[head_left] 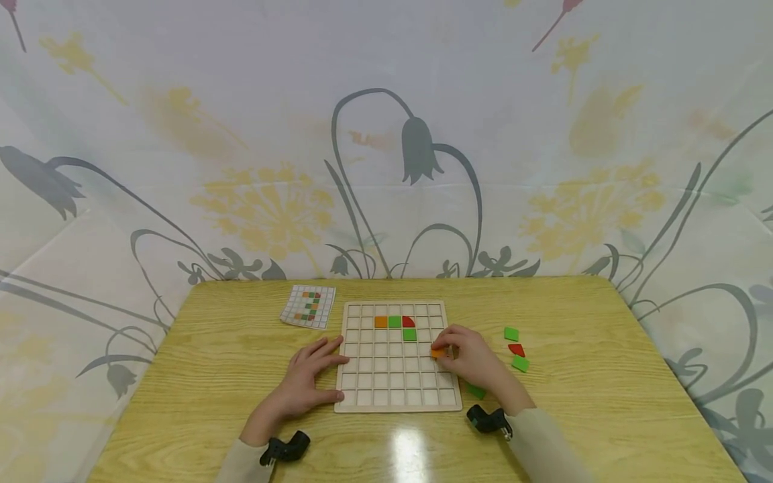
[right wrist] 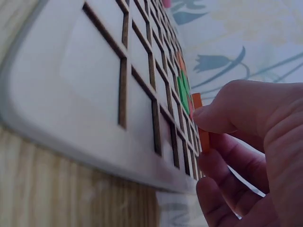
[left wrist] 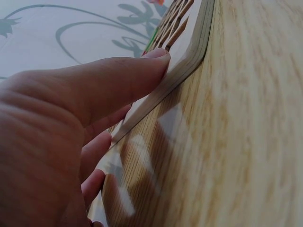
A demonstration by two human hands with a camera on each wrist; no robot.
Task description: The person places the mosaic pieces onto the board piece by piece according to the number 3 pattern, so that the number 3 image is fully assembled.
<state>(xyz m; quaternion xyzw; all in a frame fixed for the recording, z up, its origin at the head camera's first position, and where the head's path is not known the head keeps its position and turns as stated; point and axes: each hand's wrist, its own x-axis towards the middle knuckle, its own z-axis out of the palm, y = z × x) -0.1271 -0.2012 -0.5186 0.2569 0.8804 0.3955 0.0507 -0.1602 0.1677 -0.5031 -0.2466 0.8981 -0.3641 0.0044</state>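
Observation:
A pale wooden grid board [head_left: 395, 394] lies on the table. My left hand [head_left: 304, 381] rests at its left edge, fingers spread and thumb on the rim. Between thumb and fingers, my right hand [head_left: 470, 359] pinches an orange square tile [right wrist: 204, 138] over the board's right side. Set in the grid's upper part are an orange tile [head_left: 381, 322], a green tile [head_left: 395, 322] and a red rounded tile [head_left: 408, 322] in a row. Another green tile [head_left: 410, 334] sits just below the red one.
Behind my left hand lies a printed card [head_left: 309, 306] with a coloured grid pattern. To the right of the board are a green tile [head_left: 511, 333], a red rounded piece [head_left: 516, 349] and a second green tile [head_left: 520, 363]. One more green tile [head_left: 476, 391] shows partly beneath my right wrist.

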